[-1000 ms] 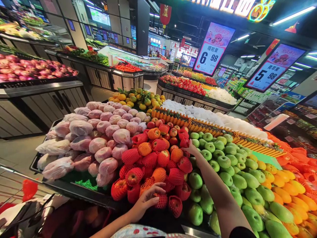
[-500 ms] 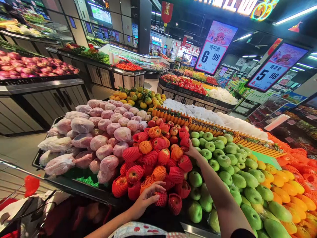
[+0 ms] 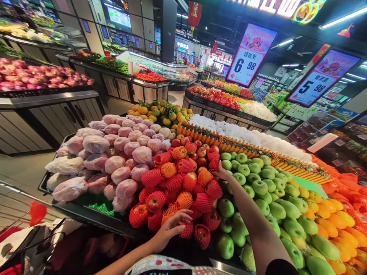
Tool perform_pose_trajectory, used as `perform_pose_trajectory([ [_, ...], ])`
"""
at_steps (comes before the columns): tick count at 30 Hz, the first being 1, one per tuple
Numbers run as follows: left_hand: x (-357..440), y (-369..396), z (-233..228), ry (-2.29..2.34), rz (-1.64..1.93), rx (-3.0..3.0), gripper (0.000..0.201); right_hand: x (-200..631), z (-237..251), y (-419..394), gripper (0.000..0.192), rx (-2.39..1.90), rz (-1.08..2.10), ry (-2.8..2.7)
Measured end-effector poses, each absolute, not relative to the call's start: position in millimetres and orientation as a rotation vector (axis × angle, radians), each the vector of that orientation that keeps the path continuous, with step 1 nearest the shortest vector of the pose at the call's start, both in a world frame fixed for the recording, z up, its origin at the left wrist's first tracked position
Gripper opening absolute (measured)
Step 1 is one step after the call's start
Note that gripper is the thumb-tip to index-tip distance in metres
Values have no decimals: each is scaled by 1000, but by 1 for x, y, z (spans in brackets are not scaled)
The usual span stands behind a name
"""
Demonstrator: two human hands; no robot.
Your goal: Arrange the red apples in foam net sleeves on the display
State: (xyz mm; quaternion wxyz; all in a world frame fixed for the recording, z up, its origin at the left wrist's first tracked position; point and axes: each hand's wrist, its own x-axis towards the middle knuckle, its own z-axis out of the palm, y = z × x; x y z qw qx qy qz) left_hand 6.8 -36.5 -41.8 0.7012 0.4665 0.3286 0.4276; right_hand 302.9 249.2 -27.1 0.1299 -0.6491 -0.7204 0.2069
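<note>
At the near edge of the pile, left hand (image 3: 172, 228) rests open-fingered on a red netted apple (image 3: 187, 230). Right hand (image 3: 222, 173), reaching farther back, touches netted apples (image 3: 213, 165) beside green apples (image 3: 259, 187); grip indiscernible.

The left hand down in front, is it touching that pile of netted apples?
Touching. The head view shows the left hand lying on the netted apples at the front of the pile, fingers curled over one with no gap visible.
</note>
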Motion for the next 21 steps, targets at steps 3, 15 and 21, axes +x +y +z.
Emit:
perform_pose_trajectory([
  [3, 6, -36, -46, 698, 972, 1014, 36, 303, -17, 252, 91, -2020, 501, -2179],
  [15, 14, -33, -33, 654, 1101, 921, 31, 292, -18, 248, 28, -2206, 259, -2315],
  [21, -48, -21, 3, 988, 1536, 907, 23, 302, -13, 247, 22, -2041, 312, -2283],
])
